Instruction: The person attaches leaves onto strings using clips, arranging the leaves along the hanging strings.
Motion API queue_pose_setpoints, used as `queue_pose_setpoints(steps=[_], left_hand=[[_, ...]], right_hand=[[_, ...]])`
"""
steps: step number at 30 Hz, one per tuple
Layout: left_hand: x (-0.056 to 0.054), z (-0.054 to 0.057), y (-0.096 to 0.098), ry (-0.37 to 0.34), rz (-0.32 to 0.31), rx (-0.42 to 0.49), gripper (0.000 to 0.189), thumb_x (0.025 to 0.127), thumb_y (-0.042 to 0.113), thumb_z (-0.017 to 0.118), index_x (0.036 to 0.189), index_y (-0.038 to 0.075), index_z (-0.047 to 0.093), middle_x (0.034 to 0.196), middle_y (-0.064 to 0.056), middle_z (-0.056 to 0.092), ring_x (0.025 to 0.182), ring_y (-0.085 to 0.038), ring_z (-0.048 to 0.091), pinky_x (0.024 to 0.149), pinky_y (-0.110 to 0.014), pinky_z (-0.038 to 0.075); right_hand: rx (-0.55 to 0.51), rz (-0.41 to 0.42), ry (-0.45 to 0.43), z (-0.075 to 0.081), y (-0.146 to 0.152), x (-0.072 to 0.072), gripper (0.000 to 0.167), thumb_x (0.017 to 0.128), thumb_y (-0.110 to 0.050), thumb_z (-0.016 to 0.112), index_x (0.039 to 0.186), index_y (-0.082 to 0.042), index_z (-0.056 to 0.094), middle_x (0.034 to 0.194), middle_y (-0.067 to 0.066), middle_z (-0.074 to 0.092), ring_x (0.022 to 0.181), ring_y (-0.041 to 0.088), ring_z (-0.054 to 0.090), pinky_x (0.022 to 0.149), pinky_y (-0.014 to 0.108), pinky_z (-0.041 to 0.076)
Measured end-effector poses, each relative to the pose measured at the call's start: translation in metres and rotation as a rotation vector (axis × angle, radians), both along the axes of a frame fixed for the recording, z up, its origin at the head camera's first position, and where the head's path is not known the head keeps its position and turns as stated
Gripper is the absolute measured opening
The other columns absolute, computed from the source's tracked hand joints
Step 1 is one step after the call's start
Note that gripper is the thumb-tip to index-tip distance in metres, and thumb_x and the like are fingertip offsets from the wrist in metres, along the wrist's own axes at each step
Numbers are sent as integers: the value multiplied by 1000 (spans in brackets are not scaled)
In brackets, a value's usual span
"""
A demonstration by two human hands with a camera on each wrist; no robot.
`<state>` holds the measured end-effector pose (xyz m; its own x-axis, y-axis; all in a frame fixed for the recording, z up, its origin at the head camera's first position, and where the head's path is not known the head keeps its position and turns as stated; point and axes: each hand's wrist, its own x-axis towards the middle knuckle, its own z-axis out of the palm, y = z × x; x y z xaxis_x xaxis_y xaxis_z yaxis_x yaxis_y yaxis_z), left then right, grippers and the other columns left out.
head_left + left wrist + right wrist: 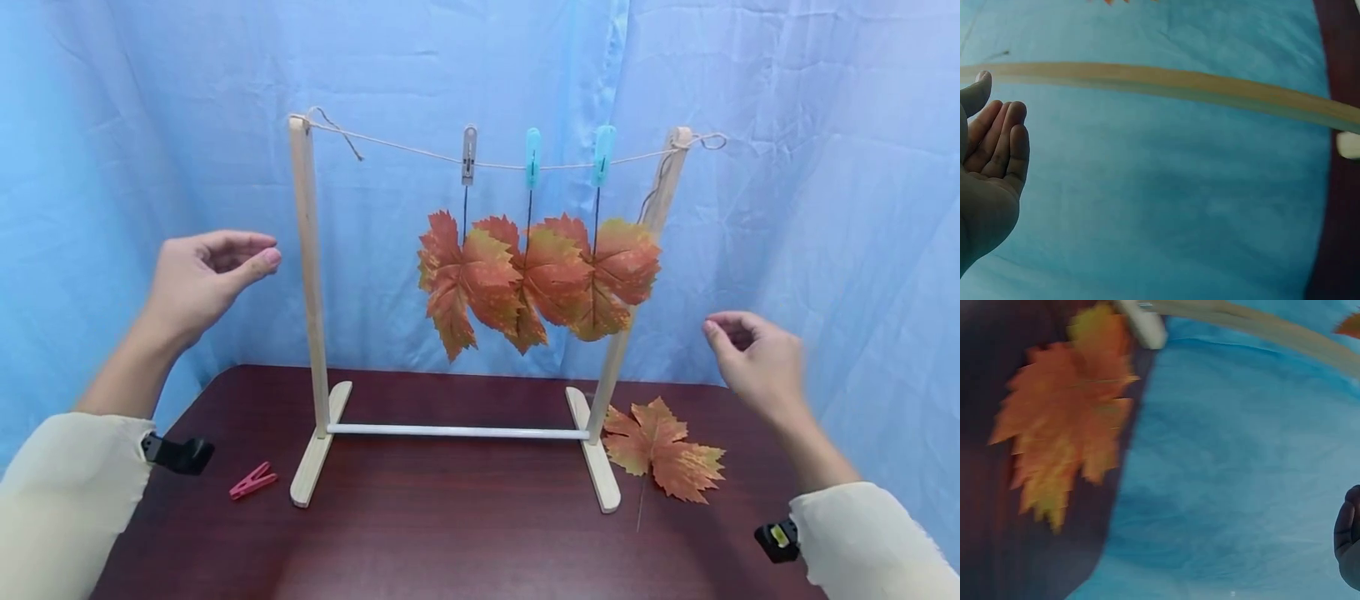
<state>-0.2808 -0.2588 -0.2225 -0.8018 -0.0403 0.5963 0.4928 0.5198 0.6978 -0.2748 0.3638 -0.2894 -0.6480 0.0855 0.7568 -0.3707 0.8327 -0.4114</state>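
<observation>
Three orange autumn leaves hang from a string on a wooden frame. A grey clothespin holds the left leaf. Two turquoise clothespins, one in the middle and one at right, hold the others. My left hand is in the air beside the frame's left post, fingers loosely bent and nothing in them. To the right of the frame my right hand is raised, loosely curled and holding nothing. Below and left of it a loose leaf lies on the table.
A pink clothespin lies on the dark red table, left of the frame's left foot. A white crossbar joins the posts low down. Blue curtains hang behind and at both sides.
</observation>
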Motion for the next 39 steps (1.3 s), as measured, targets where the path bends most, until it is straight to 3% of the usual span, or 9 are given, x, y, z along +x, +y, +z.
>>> queue_pose_setpoints(steps=[2,3,9,15,19,23,31,39], left_hand=[[0,-13,-6,-33,17,-13,39,93,32,78,121,6,74,92,22,74,85,2,69,68,-15,49],[0,-20,-9,-50,25,-22,40,94,33,77,122,5,73,91,24,73,86,3,69,69,-14,49],[1,-59,-25,-156,40,-99,44,96,38,73,125,5,71,94,26,71,87,7,65,71,-14,49],[5,-92,-34,-209,20,-196,38,98,37,72,120,6,73,98,3,76,84,-3,66,67,-20,51],[8,-112,-39,-233,7,-233,37,98,34,72,118,3,73,98,-9,76,80,-6,66,65,-23,52],[12,-129,-44,-295,-15,-277,38,98,33,71,119,2,72,101,-12,76,82,-7,65,67,-25,52],[19,-164,-53,-394,-134,-392,32,94,24,76,116,1,73,101,-4,75,88,-7,67,74,-25,54],[28,-180,-65,-453,-170,-476,32,92,23,79,113,1,73,97,1,73,85,-7,66,72,-26,53]], right_hand=[[48,41,-14,-13,2,-3,17,97,-13,70,103,2,76,82,9,74,65,-11,52,58,8,41],[76,61,-23,-18,3,-4,16,97,-11,70,103,2,75,84,16,73,64,-10,52,58,9,41],[210,165,-127,-45,4,-5,11,95,-8,71,104,-2,74,83,7,74,64,1,58,56,18,46],[297,300,-244,-68,7,-5,9,94,-4,73,103,-4,72,77,-3,70,59,3,60,50,25,50],[363,357,-287,-86,9,-5,12,91,-2,75,101,-7,73,81,-8,68,64,1,60,53,24,51],[425,422,-329,-100,12,-4,20,87,3,75,104,-8,73,91,-5,70,74,-1,61,59,25,53],[467,615,-546,-113,15,2,21,88,-1,77,103,-16,74,94,-8,67,81,4,61,63,28,53],[549,711,-600,-124,10,7,25,86,-4,80,102,-22,71,97,-10,61,78,6,54,64,27,47]])
